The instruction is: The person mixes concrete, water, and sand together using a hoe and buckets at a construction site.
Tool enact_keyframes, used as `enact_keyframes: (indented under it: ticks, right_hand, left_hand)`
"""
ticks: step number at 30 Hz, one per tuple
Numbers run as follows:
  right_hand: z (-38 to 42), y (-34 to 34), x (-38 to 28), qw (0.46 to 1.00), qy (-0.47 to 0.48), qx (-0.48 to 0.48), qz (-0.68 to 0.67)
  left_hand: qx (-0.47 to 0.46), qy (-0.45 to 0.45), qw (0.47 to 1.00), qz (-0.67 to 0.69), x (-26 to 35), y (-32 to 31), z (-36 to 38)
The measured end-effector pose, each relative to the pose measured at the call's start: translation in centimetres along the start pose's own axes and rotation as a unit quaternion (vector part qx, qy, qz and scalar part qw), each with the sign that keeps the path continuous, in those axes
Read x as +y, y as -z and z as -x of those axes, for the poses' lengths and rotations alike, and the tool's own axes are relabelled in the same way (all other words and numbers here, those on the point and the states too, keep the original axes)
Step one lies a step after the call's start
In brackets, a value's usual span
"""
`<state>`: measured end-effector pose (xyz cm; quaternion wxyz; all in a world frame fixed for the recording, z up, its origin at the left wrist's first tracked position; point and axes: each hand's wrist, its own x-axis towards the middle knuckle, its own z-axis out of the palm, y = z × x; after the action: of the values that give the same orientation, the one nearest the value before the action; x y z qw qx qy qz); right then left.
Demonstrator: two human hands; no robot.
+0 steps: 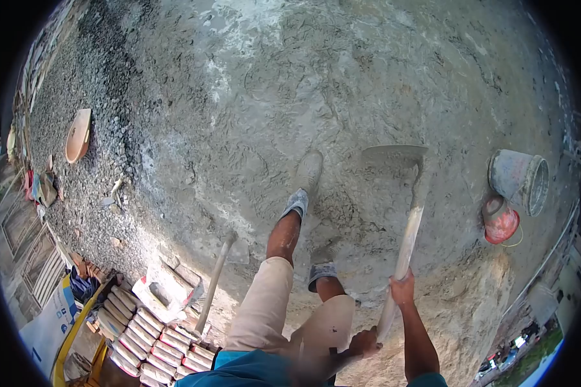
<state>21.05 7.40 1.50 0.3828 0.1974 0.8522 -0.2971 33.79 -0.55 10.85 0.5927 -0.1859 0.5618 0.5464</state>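
Observation:
A long-handled hoe (409, 238) slants across the wet grey cement mix (361, 84), its wide blade resting on the mix ahead of me and to the right. My right hand (403, 288) is wrapped around the middle of the wooden handle. Lower down, close to my body, my left hand (366, 342) grips the handle near its end. My left boot (310, 169), coated in grey mud, stands in the mix. The other boot (321, 274) is partly sunk in it, nearer my body.
Gravel (106, 155) with a shallow tan basin (79, 135) lies left. Stacked cement bags (152, 345), a torn bag (164, 287) and a second wooden handle (214, 280) are at lower left. A white bucket (513, 174) and a red pail (500, 222) stand right.

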Motion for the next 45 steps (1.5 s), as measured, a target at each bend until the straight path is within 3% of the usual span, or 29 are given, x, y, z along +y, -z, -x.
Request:
enact_keyframes:
  ticks: [1,2,4,7,10,11,13,14,16,19,22,25,27,28,29,32,34,35,37,39,40,42,45]
  right_hand:
    - [-3.7,-1.8,-0.3,0.999,0.007,-0.020,-0.035]
    - [-5.7,-3.3,-6.1,0.996,0.001,-0.043,-0.083]
    - [-10.5,-7.0,-13.2,0.989,0.055,-0.074,-0.111]
    - [-16.7,-12.3,-21.0,0.982,0.142,-0.109,-0.066]
    - [-19.1,-15.0,-24.6,0.973,0.155,-0.165,0.050]
    - [-19.0,-15.5,-24.1,0.972,0.158,-0.165,0.047]
    - [-19.0,-16.4,-22.1,0.947,0.166,-0.158,0.226]
    - [-18.7,-16.0,-20.8,0.946,0.166,-0.156,0.230]
    - [-16.6,-14.2,-16.6,0.940,0.131,-0.169,0.265]
    - [-14.5,-10.4,-10.8,0.938,0.124,-0.142,0.290]
    - [-11.4,-3.7,-6.0,0.959,0.073,-0.141,0.237]
    - [-7.6,2.4,-0.3,0.970,0.076,-0.126,0.194]
    - [-2.7,5.9,1.4,0.984,0.018,-0.132,0.115]
    - [-1.1,7.0,4.2,0.984,0.057,-0.115,0.124]
    - [1.8,8.3,3.5,0.990,0.025,-0.120,0.076]
    - [5.5,9.6,3.5,0.992,-0.037,-0.102,0.069]
    - [6.2,9.6,3.2,0.992,-0.058,-0.103,0.037]
    - [5.0,8.9,3.4,0.992,-0.058,-0.103,0.037]
    - [0.5,6.1,3.5,0.988,0.114,-0.072,0.076]
    - [-3.2,2.8,-4.4,0.993,0.024,-0.112,-0.036]
    - [-6.5,0.5,-6.2,0.989,0.052,-0.123,-0.065]
    - [-13.1,-4.0,-10.9,0.979,0.146,-0.129,-0.063]
    - [-20.8,-8.9,-18.5,0.974,0.184,-0.127,-0.035]
  left_hand:
    - [0.036,-0.026,0.999,0.012,0.2,2.7,-1.5]
    - [0.107,-0.048,0.993,-0.013,-1.0,4.2,-4.4]
    - [0.138,-0.029,0.989,0.043,0.9,13.6,-6.0]
    - [0.228,-0.052,0.969,0.083,1.2,22.8,-9.0]
    - [0.194,-0.049,0.952,0.232,3.0,26.9,-8.4]
    - [0.197,-0.049,0.952,0.229,2.3,25.9,-9.7]
    - [0.211,-0.130,0.908,0.337,0.7,22.7,-12.7]
    - [0.209,-0.133,0.908,0.339,0.2,21.1,-13.4]
    - [0.110,-0.080,0.932,0.335,0.5,16.8,-13.2]
    - [0.050,-0.057,0.923,0.377,2.9,11.0,-12.1]
    - [0.009,-0.079,0.931,0.357,5.6,4.4,-10.9]
    - [0.066,-0.118,0.944,0.300,7.6,-3.0,-9.1]
    - [0.063,-0.139,0.958,0.243,6.2,-10.0,-8.6]
    - [0.046,-0.124,0.951,0.278,6.8,-11.0,-5.5]
    - [0.040,-0.131,0.965,0.222,5.6,-14.3,-5.1]
    - [0.019,-0.102,0.973,0.205,5.4,-16.1,-0.8]
    - [-0.033,-0.064,0.980,0.187,5.5,-14.6,0.1]
    - [-0.011,-0.067,0.979,0.194,5.1,-13.4,-0.5]
    - [0.045,-0.052,0.984,0.166,5.0,-9.0,-2.5]
    - [0.108,-0.096,0.974,0.175,4.6,-2.3,-5.4]
    - [0.214,-0.121,0.960,0.132,4.7,1.4,-6.9]
    - [0.237,-0.126,0.959,0.092,3.7,9.3,-11.3]
    - [0.205,-0.147,0.943,0.218,5.1,20.6,-14.7]
